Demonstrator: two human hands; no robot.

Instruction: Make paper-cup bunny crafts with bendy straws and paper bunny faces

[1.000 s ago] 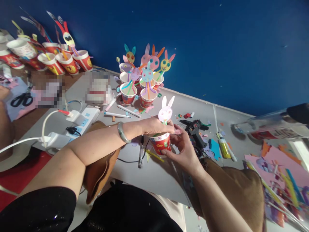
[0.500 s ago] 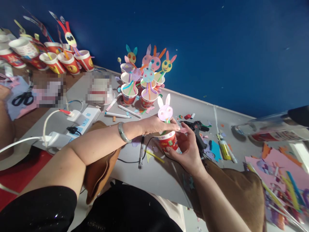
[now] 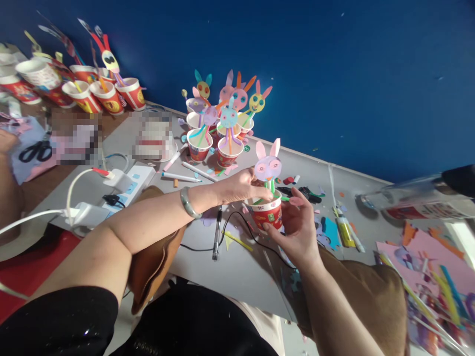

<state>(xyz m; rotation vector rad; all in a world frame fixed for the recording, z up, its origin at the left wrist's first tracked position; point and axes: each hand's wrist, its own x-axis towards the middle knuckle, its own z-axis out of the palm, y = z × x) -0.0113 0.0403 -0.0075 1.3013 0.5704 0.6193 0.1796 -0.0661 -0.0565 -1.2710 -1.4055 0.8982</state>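
Observation:
A red-and-white paper cup (image 3: 264,216) is between my hands above the table. My right hand (image 3: 295,228) curves round its right side, thumb on the front. My left hand (image 3: 241,190) closes at the back left of the rim, its thumb lying across the opening; its other fingertips are partly hidden. Out of the cup rises a paper rabbit head (image 3: 267,169), pale purple with pink ears, on green pipe-cleaner stems. A green arm with a pink paper tip (image 3: 296,201) sticks out over the right rim, beside my right fingers.
Similar cups with paper rabbits (image 3: 230,153) stand by the blue wall. A power strip (image 3: 135,180) with plugs lies left, a pen (image 3: 217,235) in front. A dark glue gun (image 3: 308,194), a yellow tube (image 3: 346,232) and paper scraps lie right. Another person's hand (image 3: 6,143) is far left.
The cup and its rabbit have shifted slightly right and tilted, the rabbit head now leaning right. Both hands moved along with it. The glue gun is now more hidden behind my right hand.

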